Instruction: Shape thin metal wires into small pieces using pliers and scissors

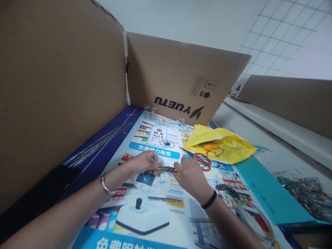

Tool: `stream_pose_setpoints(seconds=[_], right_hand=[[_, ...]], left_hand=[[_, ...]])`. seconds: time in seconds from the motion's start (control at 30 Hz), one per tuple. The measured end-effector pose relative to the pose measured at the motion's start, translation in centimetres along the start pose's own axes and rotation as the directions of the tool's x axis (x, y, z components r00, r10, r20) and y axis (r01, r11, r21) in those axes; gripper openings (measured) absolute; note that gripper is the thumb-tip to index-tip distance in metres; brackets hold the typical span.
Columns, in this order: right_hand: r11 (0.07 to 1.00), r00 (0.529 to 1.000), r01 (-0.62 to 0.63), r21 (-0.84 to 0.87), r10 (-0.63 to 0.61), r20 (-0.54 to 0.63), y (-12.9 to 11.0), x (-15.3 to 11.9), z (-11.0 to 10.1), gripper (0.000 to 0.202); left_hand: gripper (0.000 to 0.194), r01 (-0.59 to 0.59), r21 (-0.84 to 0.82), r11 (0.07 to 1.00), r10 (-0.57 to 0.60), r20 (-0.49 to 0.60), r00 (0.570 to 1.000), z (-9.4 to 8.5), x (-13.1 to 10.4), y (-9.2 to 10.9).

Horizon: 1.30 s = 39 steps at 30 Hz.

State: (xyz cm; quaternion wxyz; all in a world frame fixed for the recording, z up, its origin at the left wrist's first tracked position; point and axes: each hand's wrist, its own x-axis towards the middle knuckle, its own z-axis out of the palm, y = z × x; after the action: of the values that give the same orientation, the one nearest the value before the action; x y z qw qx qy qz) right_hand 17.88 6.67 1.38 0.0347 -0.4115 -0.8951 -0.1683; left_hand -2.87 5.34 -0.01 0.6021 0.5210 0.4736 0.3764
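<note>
My left hand is closed in a pinch around a piece of thin wire; its fingertips hide much of the grip. A bent outline of thin wire hangs just below these fingers. My right hand is wrapped round a pair of pliers, whose metal jaws point left and meet the wire at my left fingertips. Whether the jaws are fully closed is too small to tell. Just beyond my right hand lies a pair of scissors with red-orange handles.
A yellow bag with orange material inside lies behind the scissors. Straight wires rest on the left, and tangled wire pieces on the right. A coil of clear wire sits near my right forearm. Cardboard panels stand behind and left.
</note>
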Motion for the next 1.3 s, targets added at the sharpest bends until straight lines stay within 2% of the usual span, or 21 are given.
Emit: stream_pose_setpoints(seconds=[0.3, 0.6, 0.83, 1.03, 1.3], right_hand=[[1.000, 0.999, -0.011, -0.010, 0.011, 0.034, -0.1, -0.2, 0.0, 0.015], [0.996, 0.999, -0.028, 0.088, 0.024, 0.044, 0.3, -0.5, 0.5, 0.022], [1.000, 0.999, -0.026, 0.009, 0.026, 0.020, -0.2, -0.5, -0.3, 0.018], [0.999, 0.999, -0.040, 0.009, 0.039, 0.035, -0.4, -0.5, -0.5, 0.017], [0.999, 0.997, -0.050, 0.017, 0.049, 0.058, -0.6, -0.6, -0.2, 0.015]], left_hand=[[0.026, 0.007, 0.026, 1.000, -0.007, 0.013, 1.000, 0.2, -0.1, 0.2], [0.030, -0.004, -0.003, 1.000, 0.004, 0.011, 1.000, 0.4, -0.2, 0.6], [0.023, -0.018, 0.080, 0.997, 0.017, 0.007, 1.000, 0.3, 0.0, 0.2], [0.020, -0.031, 0.103, 0.994, 0.030, 0.012, 0.999, 0.1, 0.1, -0.1], [0.021, -0.023, 0.070, 0.997, 0.021, 0.029, 0.999, 0.1, 0.0, 0.0]])
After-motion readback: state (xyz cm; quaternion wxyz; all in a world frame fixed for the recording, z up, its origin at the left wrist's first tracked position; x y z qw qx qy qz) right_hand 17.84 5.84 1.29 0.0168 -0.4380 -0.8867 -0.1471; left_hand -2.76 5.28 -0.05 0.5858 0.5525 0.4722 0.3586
